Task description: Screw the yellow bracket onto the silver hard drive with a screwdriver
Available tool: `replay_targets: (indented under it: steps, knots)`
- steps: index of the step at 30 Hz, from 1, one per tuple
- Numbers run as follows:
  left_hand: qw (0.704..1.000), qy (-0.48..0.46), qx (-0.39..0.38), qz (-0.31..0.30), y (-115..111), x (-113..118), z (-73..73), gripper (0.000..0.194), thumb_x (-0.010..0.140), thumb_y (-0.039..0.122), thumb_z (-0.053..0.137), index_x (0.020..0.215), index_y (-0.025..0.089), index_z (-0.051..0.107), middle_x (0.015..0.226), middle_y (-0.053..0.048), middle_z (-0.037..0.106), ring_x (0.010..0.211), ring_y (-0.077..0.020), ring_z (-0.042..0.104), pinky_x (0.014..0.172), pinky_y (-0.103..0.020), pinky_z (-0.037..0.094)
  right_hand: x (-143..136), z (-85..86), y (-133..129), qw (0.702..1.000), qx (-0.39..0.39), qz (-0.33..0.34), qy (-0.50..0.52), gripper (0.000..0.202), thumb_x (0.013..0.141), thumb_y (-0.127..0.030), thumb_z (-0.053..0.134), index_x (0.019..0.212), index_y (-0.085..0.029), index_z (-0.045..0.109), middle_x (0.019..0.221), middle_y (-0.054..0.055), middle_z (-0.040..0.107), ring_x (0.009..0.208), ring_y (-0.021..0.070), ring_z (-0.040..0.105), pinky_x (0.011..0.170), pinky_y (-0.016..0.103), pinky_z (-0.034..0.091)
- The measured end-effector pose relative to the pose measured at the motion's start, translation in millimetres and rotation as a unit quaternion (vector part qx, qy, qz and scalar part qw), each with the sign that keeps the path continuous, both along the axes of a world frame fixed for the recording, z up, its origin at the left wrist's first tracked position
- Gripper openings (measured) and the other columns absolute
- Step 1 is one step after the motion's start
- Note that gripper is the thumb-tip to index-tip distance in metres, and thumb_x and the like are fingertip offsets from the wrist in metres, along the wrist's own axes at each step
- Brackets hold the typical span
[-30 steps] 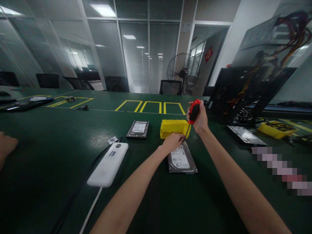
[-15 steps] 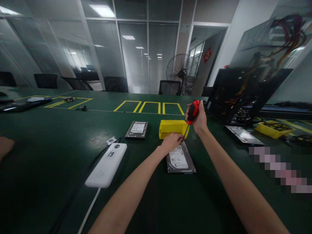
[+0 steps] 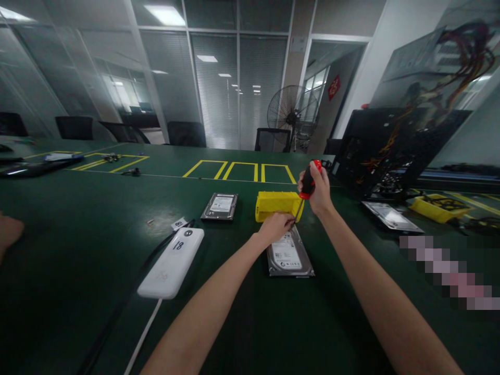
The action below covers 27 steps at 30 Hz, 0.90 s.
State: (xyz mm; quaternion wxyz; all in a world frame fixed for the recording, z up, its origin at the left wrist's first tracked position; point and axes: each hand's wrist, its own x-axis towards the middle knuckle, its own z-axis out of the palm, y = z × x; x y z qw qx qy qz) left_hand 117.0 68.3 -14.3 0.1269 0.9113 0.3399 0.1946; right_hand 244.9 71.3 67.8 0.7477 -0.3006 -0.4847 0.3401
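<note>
My right hand (image 3: 321, 188) is wrapped around the red and black handle of a screwdriver (image 3: 308, 182). The shaft slants down and to the left, its tip reaching the fingers of my left hand (image 3: 276, 227). Those fingers are pinched together at the far end of a silver hard drive (image 3: 289, 255), which lies label up on the green table. What they pinch is too small and hidden to make out. Just behind them is a yellow plastic bin (image 3: 273, 200), its open side facing me.
A second hard drive (image 3: 221, 206) and a white power bank (image 3: 174, 263) with a cable lie to the left. On the right are an open black computer case (image 3: 375, 151), another drive (image 3: 390, 216) and a yellow tray (image 3: 441, 209). Another person's hand (image 3: 10, 232) shows at the left edge.
My right hand's grip and the screwdriver handle have shifted slightly, the handle's top leaning a little more to the right. My left hand and the hard drive stay in place.
</note>
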Motion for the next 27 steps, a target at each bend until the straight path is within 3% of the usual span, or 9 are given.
replay_targets:
  steps: [4,8,14,18,23,27]
  knots:
    - [1.0,0.003,-0.002,0.003,-1.1,-0.7,0.6,0.031,0.094,0.023,0.039,0.115,0.019,0.062,0.112,-0.008,0.065,0.1,-0.0191,0.061,0.086,-0.029,0.048,2.9,0.9,0.1,0.999,-0.019,0.038,0.0,0.048,0.072,-0.066,0.054,0.086,-0.02,0.056,0.065,-0.003,0.055,0.047,0.0066,0.05,0.041,0.02,0.042]
    - [1.0,-0.009,0.011,-0.006,0.4,-0.9,-2.2,0.031,0.094,0.024,0.039,0.114,0.018,0.062,0.109,-0.008,0.065,0.098,-0.0196,0.061,0.084,-0.03,0.049,3.1,2.5,-1.9,0.998,-0.014,0.06,0.003,0.05,0.073,-0.065,0.052,0.092,-0.02,0.059,0.067,-0.003,0.054,0.048,0.0061,0.049,0.042,0.02,0.042]
    - [1.0,-0.008,0.008,-0.002,2.0,0.7,-3.9,0.031,0.093,0.023,0.04,0.114,0.019,0.063,0.109,-0.007,0.066,0.1,-0.0197,0.061,0.086,-0.03,0.049,-1.8,1.3,-2.2,1.0,-0.008,0.028,0.006,0.038,0.073,-0.058,0.06,0.086,-0.025,0.048,0.061,-0.007,0.051,0.04,0.0045,0.042,0.035,0.017,0.032]
    - [1.0,-0.006,0.012,-0.001,2.3,0.9,-4.4,0.032,0.093,0.023,0.039,0.114,0.02,0.062,0.109,-0.007,0.066,0.097,-0.02,0.062,0.084,-0.03,0.049,-1.7,-0.5,0.6,1.0,0.012,0.009,0.002,0.038,0.072,-0.055,0.063,0.079,-0.025,0.041,0.063,-0.007,0.053,0.041,0.0049,0.045,0.036,0.017,0.034]
    - [1.0,-0.013,0.006,-0.004,2.7,-0.1,-5.3,0.031,0.092,0.021,0.039,0.113,0.019,0.063,0.11,-0.007,0.066,0.099,-0.0199,0.062,0.084,-0.029,0.049,4.5,0.5,2.4,1.0,-0.008,0.026,0.013,0.043,0.072,-0.063,0.057,0.082,-0.021,0.055,0.068,-0.004,0.055,0.044,0.0056,0.049,0.039,0.02,0.041]
    - [1.0,-0.01,0.009,-0.006,2.3,-0.6,-5.4,0.032,0.094,0.023,0.038,0.116,0.019,0.062,0.112,-0.007,0.065,0.101,-0.0199,0.061,0.086,-0.03,0.049,6.4,1.2,2.0,0.999,-0.018,0.041,0.02,0.046,0.073,-0.064,0.055,0.086,-0.02,0.058,0.066,-0.004,0.054,0.044,0.0053,0.048,0.038,0.02,0.039]
